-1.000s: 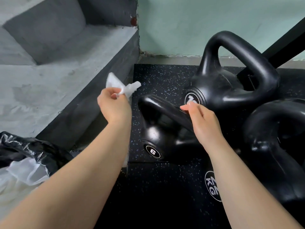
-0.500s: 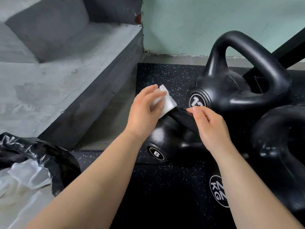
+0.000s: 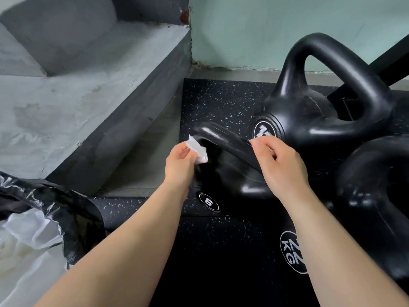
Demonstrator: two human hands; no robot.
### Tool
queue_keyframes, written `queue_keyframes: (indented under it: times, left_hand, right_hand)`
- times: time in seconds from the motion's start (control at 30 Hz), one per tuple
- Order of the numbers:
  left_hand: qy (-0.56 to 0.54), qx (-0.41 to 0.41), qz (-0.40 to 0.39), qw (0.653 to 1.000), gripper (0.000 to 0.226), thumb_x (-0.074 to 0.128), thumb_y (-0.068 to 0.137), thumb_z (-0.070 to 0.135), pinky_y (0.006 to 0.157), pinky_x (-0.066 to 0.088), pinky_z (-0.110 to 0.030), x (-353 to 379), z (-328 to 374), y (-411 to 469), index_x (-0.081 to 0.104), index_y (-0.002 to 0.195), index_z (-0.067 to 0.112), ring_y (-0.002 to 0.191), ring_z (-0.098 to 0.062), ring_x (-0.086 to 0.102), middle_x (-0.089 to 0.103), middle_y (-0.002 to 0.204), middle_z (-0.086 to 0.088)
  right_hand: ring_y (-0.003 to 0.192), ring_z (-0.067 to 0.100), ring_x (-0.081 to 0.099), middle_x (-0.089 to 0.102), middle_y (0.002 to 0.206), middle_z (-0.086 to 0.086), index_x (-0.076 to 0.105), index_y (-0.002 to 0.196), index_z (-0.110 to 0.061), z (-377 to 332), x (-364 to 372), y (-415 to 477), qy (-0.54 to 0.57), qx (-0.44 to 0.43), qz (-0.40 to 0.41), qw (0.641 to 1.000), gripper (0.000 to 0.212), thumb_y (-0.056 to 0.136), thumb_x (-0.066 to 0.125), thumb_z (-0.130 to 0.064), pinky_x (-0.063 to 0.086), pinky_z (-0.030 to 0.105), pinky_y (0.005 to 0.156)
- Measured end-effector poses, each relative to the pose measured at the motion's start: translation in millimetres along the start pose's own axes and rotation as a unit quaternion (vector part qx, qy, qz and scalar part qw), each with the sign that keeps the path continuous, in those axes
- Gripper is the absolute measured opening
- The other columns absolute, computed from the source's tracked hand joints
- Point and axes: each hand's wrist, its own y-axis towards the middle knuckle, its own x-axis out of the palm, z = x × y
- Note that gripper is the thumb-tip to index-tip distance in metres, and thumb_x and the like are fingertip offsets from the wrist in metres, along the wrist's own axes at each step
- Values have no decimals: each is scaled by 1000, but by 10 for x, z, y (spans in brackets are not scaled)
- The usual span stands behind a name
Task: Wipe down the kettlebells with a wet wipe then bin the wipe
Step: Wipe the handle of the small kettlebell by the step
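A small black kettlebell (image 3: 230, 176) marked 6 stands on the speckled black mat (image 3: 217, 103). My right hand (image 3: 278, 165) grips the right part of its handle. My left hand (image 3: 180, 165) holds a crumpled white wet wipe (image 3: 198, 150) and presses it against the left side of the handle, just under the bend. Behind it stands a bigger black kettlebell (image 3: 321, 116) whose label starts with 1. A third, large one (image 3: 376, 200) marked 22 KG fills the right side.
A bin with a black liner (image 3: 66, 209) and white tissue inside sits at the lower left. Grey concrete steps (image 3: 66, 96) rise on the left. A pale green wall (image 3: 265, 29) closes the back. A black bar (image 3: 394, 60) slants at the far right.
My left hand brought the wipe from the air on the left onto the top of the small kettlebell's handle, then slid it down the handle's left side. My right hand stayed on the handle.
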Motion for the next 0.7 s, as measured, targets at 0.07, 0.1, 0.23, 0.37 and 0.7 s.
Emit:
queue_keyframes:
  times: [0.07,0.1,0.23,0.37,0.7]
  left_hand:
    - [-11,50,23,998,28,48,76,1,88,47,-27,14,121,-18,56,84,27,87,-12,60,65,85,11]
    - [2,92,29,995,31,47,80,-2,87,45,-20,26,192,-34,55,89,26,91,-11,58,62,90,13]
    - [133,305,-23,943,42,32,78,-12,93,31,-1,103,351,-147,62,99,9,113,-4,46,57,109,8]
    - [219,432,-48,873,45,26,75,3,102,31,-29,103,235,-111,63,99,0,120,-15,40,62,115,-17]
    - [152,139,8,978,33,42,88,4,65,32,7,-91,90,62,58,113,19,95,-7,52,57,97,12]
  right_hand:
    - [62,6,48,46,56,-14,53,75,-33,3,-1,-5,-9,-6,1,1000,17,86,44,-42,37,27,64]
    - [62,6,48,47,56,-14,53,76,-32,3,-1,-5,-9,-6,2,1000,18,86,44,-45,37,24,65]
    - [77,15,55,63,76,-7,62,88,-24,-5,0,-18,14,7,7,1000,41,77,36,-53,42,33,76]
    - [94,23,57,68,96,6,64,93,-20,-12,-18,-42,36,6,11,999,32,89,40,-41,41,38,87]
    - [96,21,56,65,89,1,66,93,-23,-26,-26,-6,51,6,9,999,34,90,36,-38,40,36,89]
